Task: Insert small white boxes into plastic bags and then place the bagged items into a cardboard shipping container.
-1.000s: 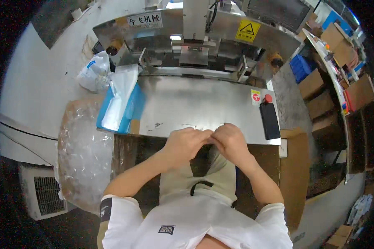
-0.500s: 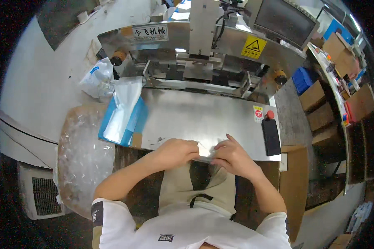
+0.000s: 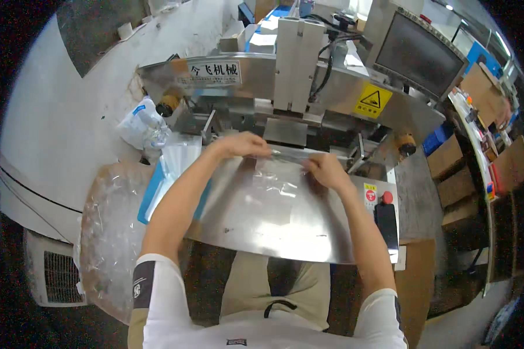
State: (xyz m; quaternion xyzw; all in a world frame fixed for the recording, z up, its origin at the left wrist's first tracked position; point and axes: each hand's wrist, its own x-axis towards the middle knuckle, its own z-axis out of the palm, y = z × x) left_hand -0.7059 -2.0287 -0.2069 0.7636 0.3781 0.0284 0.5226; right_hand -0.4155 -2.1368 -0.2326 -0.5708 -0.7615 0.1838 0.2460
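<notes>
A clear plastic bag (image 3: 275,173) is stretched between my two hands, close to the machine's jaws and over the metal worktop (image 3: 239,221). My left hand (image 3: 246,145) pinches its far left corner. The far right corner is pinched in my right hand (image 3: 327,171). The rest of the bag drapes toward me along the shiny steel. Just beyond stands the metal plate (image 3: 285,132) of the machine, under an upright column (image 3: 298,64). Whether anything lies inside the bag, I cannot tell.
Left of the worktop, a blue box (image 3: 151,195) holds clear bags (image 3: 177,160); a large plastic-lined carton (image 3: 113,232) sits beside it. A red button (image 3: 387,198) and a black phone (image 3: 386,224) are at the right. A monitor (image 3: 419,52) rises behind.
Both hands have moved forward from the worktop's near edge to the machine, carrying the bag, which is now spread between them. The view has tilted up a little.
</notes>
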